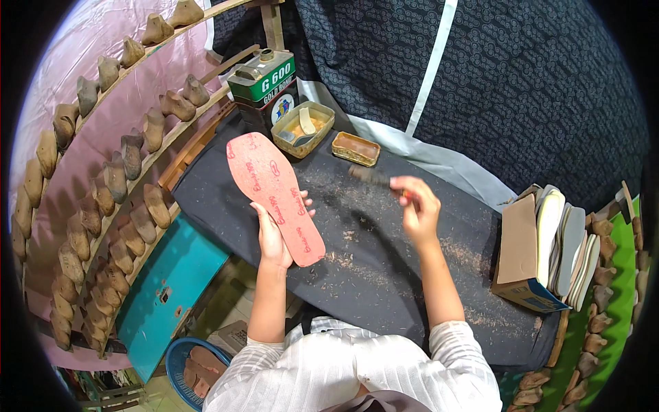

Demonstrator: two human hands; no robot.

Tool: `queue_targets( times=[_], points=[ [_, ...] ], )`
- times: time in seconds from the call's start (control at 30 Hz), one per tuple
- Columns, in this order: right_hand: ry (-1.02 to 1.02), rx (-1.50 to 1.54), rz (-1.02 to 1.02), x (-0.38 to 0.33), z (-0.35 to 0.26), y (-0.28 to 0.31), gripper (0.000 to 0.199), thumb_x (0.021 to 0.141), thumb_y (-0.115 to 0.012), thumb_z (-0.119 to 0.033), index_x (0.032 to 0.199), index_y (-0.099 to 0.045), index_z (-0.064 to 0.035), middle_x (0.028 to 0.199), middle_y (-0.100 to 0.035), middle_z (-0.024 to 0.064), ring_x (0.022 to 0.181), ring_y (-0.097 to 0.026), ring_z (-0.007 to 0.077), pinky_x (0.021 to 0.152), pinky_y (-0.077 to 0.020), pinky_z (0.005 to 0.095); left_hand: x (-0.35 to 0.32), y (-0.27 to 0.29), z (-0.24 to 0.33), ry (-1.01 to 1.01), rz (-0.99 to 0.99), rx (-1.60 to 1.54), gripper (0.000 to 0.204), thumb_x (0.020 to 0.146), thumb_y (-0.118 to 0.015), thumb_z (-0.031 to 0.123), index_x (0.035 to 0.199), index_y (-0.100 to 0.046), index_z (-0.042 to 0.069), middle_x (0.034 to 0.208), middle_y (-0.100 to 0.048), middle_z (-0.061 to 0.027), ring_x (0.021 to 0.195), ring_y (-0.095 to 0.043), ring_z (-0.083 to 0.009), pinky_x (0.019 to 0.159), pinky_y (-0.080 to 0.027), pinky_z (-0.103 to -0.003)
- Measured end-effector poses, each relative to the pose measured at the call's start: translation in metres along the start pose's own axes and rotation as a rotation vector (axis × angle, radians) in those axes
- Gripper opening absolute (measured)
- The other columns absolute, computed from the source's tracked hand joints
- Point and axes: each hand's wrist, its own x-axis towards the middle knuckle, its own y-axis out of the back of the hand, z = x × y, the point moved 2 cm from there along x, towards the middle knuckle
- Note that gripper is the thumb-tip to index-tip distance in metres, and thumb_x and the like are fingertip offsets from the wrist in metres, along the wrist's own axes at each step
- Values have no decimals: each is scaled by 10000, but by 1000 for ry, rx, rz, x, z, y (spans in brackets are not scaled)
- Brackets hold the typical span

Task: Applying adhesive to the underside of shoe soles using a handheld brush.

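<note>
Coral-red flat sole-shaped sheet (271, 185) in left hand (276, 237), gripped by edges. Right hand (417, 206) pinching dark blurred brush-like tool (368, 176), apart from sheet. Ahead-left of right hand: brown rectangular tray (353, 160). Beneath hands: black cloth-covered desk (214, 172), debris-strewn (350, 263). Advisable: steady sheet, face off debris.

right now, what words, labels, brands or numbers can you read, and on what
I'll place the writing, not copy it out:
Pink sole in the left hand: red handwriting, repeated, one mark circled.
Green and black can: large pale letters and a number, plus a round emblem.
Box of soles: pale marks on blue, too small to read.
</note>
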Motion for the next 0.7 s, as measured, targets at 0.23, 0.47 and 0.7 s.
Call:
queue_targets(
  times=[0.23,0.47,0.7],
  points=[
    [86,-197,-156,40,106,-37,349,732,-474,186,1001,-574,-12,981,-611,137,926,-629,247,760,-531,329,-11,2,-20,77,31,83,754,906,-119,623,1274,-418,37,1138,-569,-140,934,-572,-215,816,-487,-360],
    [-43,-96,-237,48,153,-50,333,757,-463,175,1018,-565,-4,1015,-608,153,942,-629,260,796,-518,322,-20,10,-26,122,33,67,753,906,-116,624,1278,-420,43,1152,-562,-137,911,-568,-202,805,-489,-345],
    [-77,-79,-225,33,163,-43,345,764,-468,174,1027,-583,-18,1058,-597,154,965,-616,274,836,-512,314,-21,10,-23,122,89,92,760,901,-123,630,1286,-416,45,1155,-561,-138,900,-569,-200,798,-493,-339]
  ],
)
